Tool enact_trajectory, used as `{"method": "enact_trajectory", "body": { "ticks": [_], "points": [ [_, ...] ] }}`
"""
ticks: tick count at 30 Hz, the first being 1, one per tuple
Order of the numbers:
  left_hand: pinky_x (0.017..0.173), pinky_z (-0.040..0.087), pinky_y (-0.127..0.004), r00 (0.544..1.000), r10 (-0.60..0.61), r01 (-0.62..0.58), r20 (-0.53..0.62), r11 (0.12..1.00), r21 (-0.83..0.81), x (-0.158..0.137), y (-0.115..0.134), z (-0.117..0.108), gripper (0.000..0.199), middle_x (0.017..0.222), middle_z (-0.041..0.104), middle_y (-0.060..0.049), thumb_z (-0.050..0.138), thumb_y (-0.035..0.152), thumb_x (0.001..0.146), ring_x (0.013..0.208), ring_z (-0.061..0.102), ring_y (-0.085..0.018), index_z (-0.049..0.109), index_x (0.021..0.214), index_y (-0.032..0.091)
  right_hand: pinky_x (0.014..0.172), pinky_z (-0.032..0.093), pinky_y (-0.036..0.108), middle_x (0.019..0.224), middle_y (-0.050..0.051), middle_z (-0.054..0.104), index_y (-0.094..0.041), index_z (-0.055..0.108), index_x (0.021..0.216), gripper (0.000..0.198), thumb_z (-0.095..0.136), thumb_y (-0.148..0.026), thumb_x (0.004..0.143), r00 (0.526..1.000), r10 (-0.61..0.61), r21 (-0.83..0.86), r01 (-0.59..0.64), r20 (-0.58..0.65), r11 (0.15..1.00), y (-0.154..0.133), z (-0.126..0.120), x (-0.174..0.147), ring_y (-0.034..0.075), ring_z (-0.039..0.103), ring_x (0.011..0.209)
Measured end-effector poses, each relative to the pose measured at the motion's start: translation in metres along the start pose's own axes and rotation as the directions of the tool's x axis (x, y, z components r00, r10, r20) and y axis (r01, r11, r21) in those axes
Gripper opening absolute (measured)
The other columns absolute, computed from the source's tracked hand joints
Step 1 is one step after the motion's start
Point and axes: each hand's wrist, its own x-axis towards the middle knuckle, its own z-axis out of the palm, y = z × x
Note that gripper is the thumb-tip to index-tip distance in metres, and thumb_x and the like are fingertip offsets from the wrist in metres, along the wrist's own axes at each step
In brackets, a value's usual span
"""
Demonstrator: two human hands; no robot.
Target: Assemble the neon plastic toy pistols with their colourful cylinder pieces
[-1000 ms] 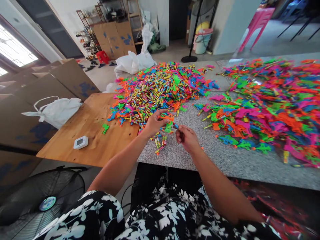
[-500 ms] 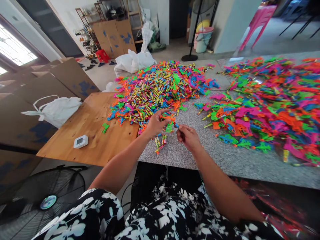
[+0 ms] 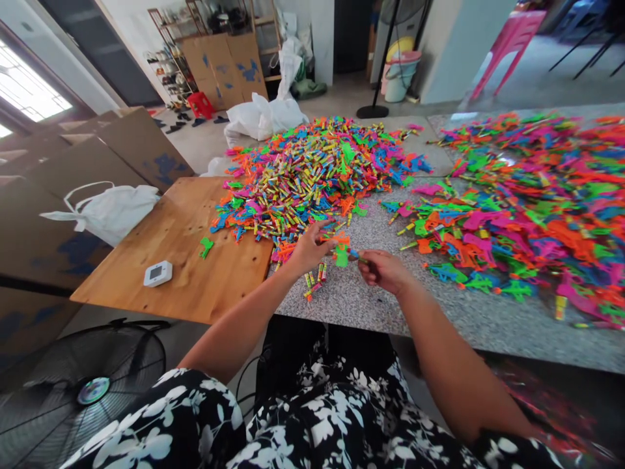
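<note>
My left hand [image 3: 308, 252] is closed at the fingertips around a small plastic toy gun [image 3: 342, 240], whose visible part is orange. A green plastic piece [image 3: 341, 256] shows just below it; I cannot tell whether the two are joined. My right hand [image 3: 383, 270] pinches a thin little tube [image 3: 355, 253] with a blue end, pointed left at the green piece. Several yellow and pink printed tubes [image 3: 315, 281] lie on the grey speckled tabletop [image 3: 336, 306] below my left hand. Beyond it rises a heap of printed tubes and toy guns [image 3: 305, 172].
At right spreads a wide pile of coloured toy guns [image 3: 527, 215]. A wooden board [image 3: 195, 228] at left bears a white device [image 3: 158, 273] and a green toy piece [image 3: 206, 247]. White bags [image 3: 263, 117], cardboard boxes [image 3: 141, 150] and a fan [image 3: 92, 391] stand around the table.
Both hands have shifted a little right and toward me, with the orange and green pieces moving along. The right hand has drawn slightly farther from the left.
</note>
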Motion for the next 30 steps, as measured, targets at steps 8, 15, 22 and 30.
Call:
{"method": "enact_trajectory", "body": {
  "ticks": [8, 15, 22, 30],
  "points": [
    [0.092, 0.054, -0.041, 0.920, -0.180, 0.390, -0.349, 0.524, 0.757, -0.015, -0.026, -0.106, 0.038, 0.110, 0.078, -0.014, 0.070, 0.054, 0.089, 0.108, 0.072, -0.032, 0.075, 0.105, 0.020, 0.055, 0.049, 0.028, 0.081, 0.000, 0.068, -0.024, 0.066, 0.102, 0.026, 0.063, -0.047, 0.091, 0.722, -0.488, -0.386, 0.323, -0.490, 0.864, 0.007, -0.029, 0.033, 0.015, 0.057, 0.057],
    [0.093, 0.051, -0.036, 0.949, -0.245, 0.299, -0.196, 0.517, 0.802, -0.026, -0.038, -0.086, 0.057, 0.126, 0.074, -0.018, 0.078, 0.058, 0.086, 0.116, 0.070, -0.033, 0.067, 0.125, 0.018, 0.090, 0.052, 0.034, 0.125, 0.012, 0.067, -0.020, 0.074, 0.117, 0.024, 0.057, -0.028, 0.102, 0.929, -0.370, -0.996, 0.055, 0.027, 0.066, 0.039, 0.054, 0.052, 0.024, 0.069, 0.104],
    [0.087, 0.054, -0.032, 0.966, -0.163, 0.245, -0.199, 0.822, 0.513, -0.021, -0.031, -0.083, 0.040, 0.106, 0.073, -0.006, 0.083, 0.038, 0.085, 0.098, 0.070, -0.023, 0.067, 0.116, 0.020, 0.084, 0.050, 0.032, 0.120, 0.011, 0.066, -0.021, 0.074, 0.117, 0.025, 0.053, -0.028, 0.104, 0.954, -0.298, -0.997, 0.023, 0.042, -0.069, 0.031, 0.057, 0.059, 0.024, 0.068, 0.100],
    [0.058, 0.051, -0.024, 0.941, -0.285, 0.302, -0.181, 0.950, 0.078, -0.027, -0.028, -0.076, 0.063, 0.099, 0.067, -0.002, 0.093, 0.028, 0.069, 0.062, 0.061, -0.009, 0.055, 0.120, 0.018, 0.083, 0.049, 0.031, 0.127, 0.012, 0.065, -0.020, 0.070, 0.121, 0.025, 0.055, -0.025, 0.102, 0.952, -0.305, -1.000, -0.009, -0.002, -0.023, 0.034, 0.050, 0.055, 0.023, 0.068, 0.102]
  ]
}}
